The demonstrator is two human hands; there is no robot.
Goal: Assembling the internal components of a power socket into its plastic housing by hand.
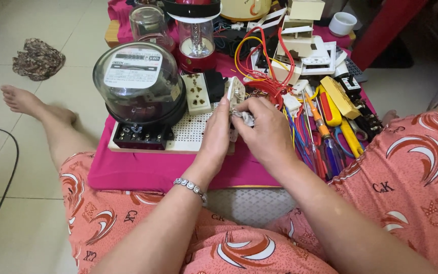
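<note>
My left hand (215, 138) grips a cream socket plate (235, 90) standing on edge over the white perforated board (193, 133). My right hand (267, 133) pinches a small crumpled whitish piece (245, 118) against the plate's lower part. A silver bracelet (190, 186) circles my left wrist. Red, yellow and blue wires (269, 76) run from behind the plate. A cream multi-socket block (196, 93) and a black part (214, 83) sit just left of the plate on the board.
A round glass-domed electric meter (139, 86) stands on the board's left. A red lantern (195, 38), cream switch plates (300, 45), screwdrivers and pliers (330, 132) crowd the pink cloth (153, 170). A black cable (6, 167) and a rag (38, 58) lie on the floor tiles.
</note>
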